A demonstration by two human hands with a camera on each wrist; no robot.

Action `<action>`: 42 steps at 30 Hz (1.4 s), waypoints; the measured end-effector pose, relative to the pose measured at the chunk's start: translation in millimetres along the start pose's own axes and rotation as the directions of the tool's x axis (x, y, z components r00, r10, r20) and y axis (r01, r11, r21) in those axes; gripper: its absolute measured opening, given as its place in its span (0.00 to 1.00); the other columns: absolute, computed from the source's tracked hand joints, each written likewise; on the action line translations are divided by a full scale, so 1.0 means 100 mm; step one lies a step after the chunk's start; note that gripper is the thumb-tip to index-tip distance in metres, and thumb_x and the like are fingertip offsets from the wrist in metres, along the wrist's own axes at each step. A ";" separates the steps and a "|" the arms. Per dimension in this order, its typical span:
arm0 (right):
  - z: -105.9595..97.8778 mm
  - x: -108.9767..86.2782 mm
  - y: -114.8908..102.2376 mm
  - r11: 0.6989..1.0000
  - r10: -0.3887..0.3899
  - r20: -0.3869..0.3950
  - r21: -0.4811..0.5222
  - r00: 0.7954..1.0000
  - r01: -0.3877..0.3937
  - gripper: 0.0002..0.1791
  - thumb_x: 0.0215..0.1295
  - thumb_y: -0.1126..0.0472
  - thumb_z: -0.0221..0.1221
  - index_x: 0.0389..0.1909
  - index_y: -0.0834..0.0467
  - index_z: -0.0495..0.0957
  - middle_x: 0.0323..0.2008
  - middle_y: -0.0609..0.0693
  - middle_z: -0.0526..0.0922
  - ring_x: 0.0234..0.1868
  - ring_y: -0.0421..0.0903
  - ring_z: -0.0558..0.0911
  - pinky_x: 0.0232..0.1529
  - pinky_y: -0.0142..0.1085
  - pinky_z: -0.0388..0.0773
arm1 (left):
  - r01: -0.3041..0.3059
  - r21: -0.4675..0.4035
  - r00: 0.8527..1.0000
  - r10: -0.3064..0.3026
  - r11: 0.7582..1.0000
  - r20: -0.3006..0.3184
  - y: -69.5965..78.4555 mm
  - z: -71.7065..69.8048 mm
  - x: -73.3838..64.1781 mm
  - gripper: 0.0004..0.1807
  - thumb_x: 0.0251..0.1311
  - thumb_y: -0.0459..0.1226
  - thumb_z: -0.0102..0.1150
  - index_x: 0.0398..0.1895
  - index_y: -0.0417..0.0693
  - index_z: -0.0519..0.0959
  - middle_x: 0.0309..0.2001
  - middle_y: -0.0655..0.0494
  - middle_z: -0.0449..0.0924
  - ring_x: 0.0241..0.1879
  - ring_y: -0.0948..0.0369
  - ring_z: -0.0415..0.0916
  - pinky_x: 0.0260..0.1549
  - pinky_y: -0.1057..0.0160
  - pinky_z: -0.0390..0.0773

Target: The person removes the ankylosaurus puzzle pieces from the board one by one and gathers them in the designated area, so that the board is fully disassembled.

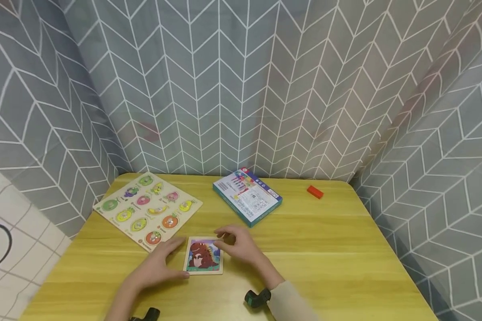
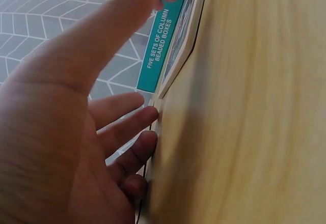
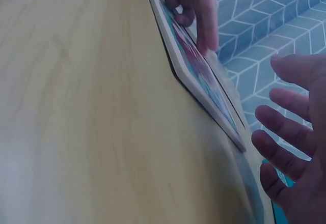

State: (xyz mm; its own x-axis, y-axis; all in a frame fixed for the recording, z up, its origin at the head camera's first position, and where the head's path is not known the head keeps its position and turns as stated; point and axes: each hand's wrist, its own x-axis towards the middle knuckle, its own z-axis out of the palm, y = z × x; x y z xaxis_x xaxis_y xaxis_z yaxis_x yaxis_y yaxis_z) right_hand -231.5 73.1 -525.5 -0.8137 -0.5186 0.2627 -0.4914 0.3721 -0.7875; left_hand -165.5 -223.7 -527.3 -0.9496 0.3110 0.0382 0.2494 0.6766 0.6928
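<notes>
Right, from my end: dinosaur picture tile [image 1: 203, 256] lies flat on the wood-grain table [image 1: 325, 249], near edge side, between both hands. Left hand [image 1: 157, 267] is at its left, fingers loosely extended, thumb tip right by the near left corner; can't tell if it's touching. Right hand [image 1: 241, 245] is at its right, thumb and fingers spread apart, nothing between them; head view puts the thumb over the tile's right edge, right wrist view shows a gap. So no clamp on either side that I can see. Fruit board [image 1: 140, 211] sits beyond the left hand, angled, its pieces in rows. Teal-edged box [image 1: 247, 196] lies beyond the tile, slightly right; I read "FIVE SETS OF COLUMN BEADED BOXES" on its side in left wrist. Red block [image 1: 315, 192] is further right, well apart. Patterned grey curtain [image 1: 241, 89] hangs behind the table.
</notes>
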 end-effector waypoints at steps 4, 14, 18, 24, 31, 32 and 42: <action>0.11 0.01 -0.05 1.000 -0.021 0.043 -0.004 0.999 0.021 0.15 0.72 0.55 0.68 0.53 0.61 0.88 0.45 0.53 0.89 0.41 0.44 0.84 0.42 0.31 0.82 | -0.030 0.017 0.999 0.030 0.999 0.023 -0.02 0.03 -0.04 0.63 0.40 0.61 0.85 0.79 0.44 0.69 0.77 0.39 0.67 0.75 0.33 0.62 0.70 0.29 0.62; 0.25 0.17 -0.03 0.997 -0.038 0.087 -0.069 0.996 0.044 0.14 0.73 0.54 0.67 0.53 0.56 0.88 0.47 0.47 0.89 0.45 0.37 0.84 0.51 0.31 0.82 | -0.087 0.043 0.996 0.086 0.995 0.035 -0.04 0.05 0.00 0.61 0.42 0.62 0.83 0.79 0.46 0.69 0.77 0.39 0.68 0.75 0.32 0.61 0.69 0.27 0.62; 0.28 0.28 -0.03 0.997 -0.044 0.101 -0.062 0.994 0.051 0.13 0.74 0.54 0.66 0.52 0.55 0.88 0.46 0.46 0.88 0.44 0.34 0.83 0.50 0.30 0.82 | -0.079 0.064 0.997 0.077 0.995 0.030 -0.05 0.05 0.03 0.62 0.42 0.64 0.83 0.80 0.48 0.68 0.77 0.41 0.68 0.75 0.32 0.62 0.69 0.28 0.63; 0.33 0.36 0.03 0.995 -0.067 0.133 -0.059 0.989 0.076 0.12 0.73 0.58 0.67 0.53 0.55 0.88 0.46 0.47 0.88 0.43 0.32 0.81 0.49 0.27 0.80 | -0.078 0.087 0.996 0.075 0.993 0.039 -0.08 0.05 0.06 0.64 0.43 0.66 0.81 0.82 0.48 0.66 0.79 0.42 0.66 0.76 0.32 0.60 0.71 0.26 0.57; 0.36 0.39 0.05 0.981 -0.102 0.184 -0.144 0.978 0.129 0.11 0.75 0.60 0.64 0.53 0.54 0.89 0.46 0.46 0.88 0.44 0.32 0.80 0.50 0.27 0.78 | -0.109 0.096 0.993 0.105 0.989 0.055 -0.10 0.03 0.07 0.60 0.46 0.65 0.80 0.80 0.48 0.68 0.79 0.44 0.66 0.76 0.32 0.60 0.69 0.25 0.60; 0.37 0.40 0.05 0.976 -0.103 0.192 -0.168 0.976 0.136 0.11 0.75 0.60 0.64 0.54 0.53 0.89 0.46 0.46 0.88 0.45 0.33 0.79 0.51 0.27 0.77 | -0.111 0.094 0.993 0.106 0.989 0.059 -0.10 0.02 0.07 0.60 0.46 0.65 0.80 0.80 0.48 0.68 0.79 0.44 0.67 0.75 0.32 0.61 0.69 0.26 0.61; 0.43 0.35 0.04 0.962 -0.041 0.192 -0.259 0.981 0.091 0.13 0.74 0.63 0.61 0.52 0.48 0.90 0.48 0.43 0.85 0.50 0.37 0.78 0.57 0.33 0.77 | -0.125 0.052 0.985 0.118 0.991 0.122 -0.13 -0.01 0.09 0.59 0.50 0.64 0.78 0.81 0.45 0.67 0.80 0.45 0.64 0.75 0.31 0.60 0.66 0.25 0.64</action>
State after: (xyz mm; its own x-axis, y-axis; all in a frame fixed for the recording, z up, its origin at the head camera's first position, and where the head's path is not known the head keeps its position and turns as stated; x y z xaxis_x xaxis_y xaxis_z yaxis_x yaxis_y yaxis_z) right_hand -248.7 22.9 -543.7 -0.7181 -0.6714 0.1831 -0.6270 0.5101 -0.5888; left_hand -177.1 -230.2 -535.5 -0.8833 0.4678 0.0313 0.3756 0.6660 0.6445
